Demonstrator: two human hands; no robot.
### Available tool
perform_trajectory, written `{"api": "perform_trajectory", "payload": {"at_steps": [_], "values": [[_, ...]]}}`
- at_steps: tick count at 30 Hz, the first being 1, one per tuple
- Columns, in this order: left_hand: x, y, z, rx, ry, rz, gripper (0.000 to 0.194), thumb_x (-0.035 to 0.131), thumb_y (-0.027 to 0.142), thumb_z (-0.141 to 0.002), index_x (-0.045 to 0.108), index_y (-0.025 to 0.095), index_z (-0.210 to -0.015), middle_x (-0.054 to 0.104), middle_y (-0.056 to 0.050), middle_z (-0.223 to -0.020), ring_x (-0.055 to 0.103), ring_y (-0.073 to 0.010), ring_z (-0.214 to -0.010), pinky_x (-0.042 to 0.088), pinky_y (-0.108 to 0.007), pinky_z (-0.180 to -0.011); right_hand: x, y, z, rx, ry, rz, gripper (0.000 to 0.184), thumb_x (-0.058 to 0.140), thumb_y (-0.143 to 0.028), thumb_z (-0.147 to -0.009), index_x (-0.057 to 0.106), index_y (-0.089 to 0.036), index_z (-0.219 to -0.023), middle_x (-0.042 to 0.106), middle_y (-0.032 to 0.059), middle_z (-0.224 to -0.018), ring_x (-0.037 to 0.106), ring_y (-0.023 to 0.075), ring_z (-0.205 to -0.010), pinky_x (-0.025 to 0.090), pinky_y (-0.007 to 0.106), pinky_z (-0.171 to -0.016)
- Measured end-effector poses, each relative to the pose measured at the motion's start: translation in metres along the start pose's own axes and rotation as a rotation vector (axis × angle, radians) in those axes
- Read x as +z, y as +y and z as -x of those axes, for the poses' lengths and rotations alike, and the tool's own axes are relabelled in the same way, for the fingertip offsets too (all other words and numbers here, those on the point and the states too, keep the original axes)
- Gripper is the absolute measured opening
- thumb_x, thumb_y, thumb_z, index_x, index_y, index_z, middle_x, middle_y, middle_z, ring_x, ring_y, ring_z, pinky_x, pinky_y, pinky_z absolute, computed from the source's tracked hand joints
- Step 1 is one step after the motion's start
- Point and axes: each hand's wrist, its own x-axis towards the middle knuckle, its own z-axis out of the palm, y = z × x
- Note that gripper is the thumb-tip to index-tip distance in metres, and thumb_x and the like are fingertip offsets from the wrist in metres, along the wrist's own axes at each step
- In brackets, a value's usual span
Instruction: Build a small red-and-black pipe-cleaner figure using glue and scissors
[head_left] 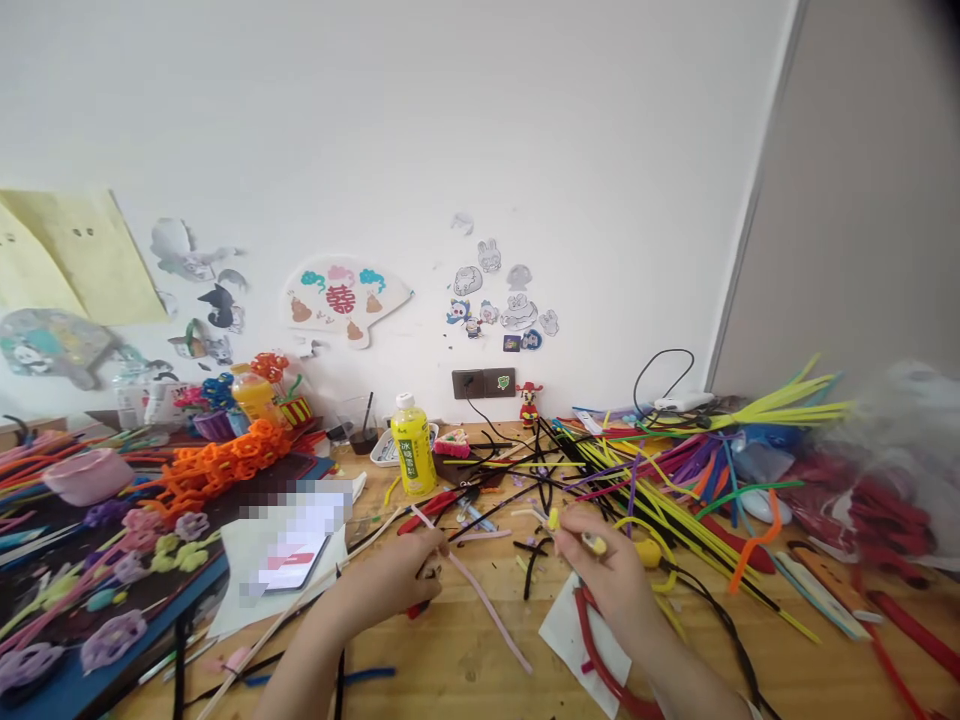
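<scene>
My right hand is closed in a pinch on a small yellow pipe cleaner piece, a coiled-looking bit near the fingertips. My left hand is curled to its left, with a small metallic and red thing partly showing under the fingers; its kind is hidden. Between the hands a pale pink pipe cleaner lies on the table. Short black pipe cleaner pieces rest close to my right fingers. Under my right wrist are a white paper and a red curved strip.
A yellow drink bottle stands at the back. Bundled pipe cleaners spread over the right side, beside a corded yellow tool. To the left lie a phone on paper, an orange pipe cleaner chain and purple flowers.
</scene>
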Motion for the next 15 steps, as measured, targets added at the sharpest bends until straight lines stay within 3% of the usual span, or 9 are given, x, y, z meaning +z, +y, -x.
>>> {"api": "perform_trajectory", "payload": {"at_steps": [3,7,15], "values": [[-0.004,0.010,-0.001,0.099,-0.085,0.300,0.030,0.046,0.030,-0.077,0.050,0.022,-0.105,0.064,-0.002,-0.086,0.061,-0.0155,-0.068,0.042,-0.022,-0.054,0.003,-0.002,0.003,-0.077,-0.108,0.115,0.012,0.057,-0.024,-0.074,0.068,-0.021,-0.078,0.066,0.0063,-0.080,0.058,0.0217,-0.078,0.044,0.032,-0.072],[-0.001,0.023,-0.003,0.179,-0.097,0.622,0.031,0.051,0.030,-0.078,0.044,0.021,-0.107,0.057,-0.004,-0.101,0.058,-0.0146,-0.079,0.043,-0.021,-0.057,0.003,0.000,0.004,-0.196,-0.276,0.314,0.026,0.047,-0.006,-0.071,0.066,-0.021,-0.077,0.062,0.0038,-0.074,0.056,0.0183,-0.071,0.041,0.028,-0.064],[0.008,0.036,-0.001,0.262,-0.171,0.889,0.026,0.057,0.023,-0.076,0.048,0.021,-0.100,0.052,-0.001,-0.093,0.053,-0.0127,-0.073,0.043,-0.022,-0.055,0.001,0.007,0.004,-0.444,-0.235,0.554,0.042,0.037,0.003,-0.053,0.064,-0.018,-0.078,0.058,0.0037,-0.071,0.050,0.0172,-0.067,0.036,0.026,-0.060]]}}
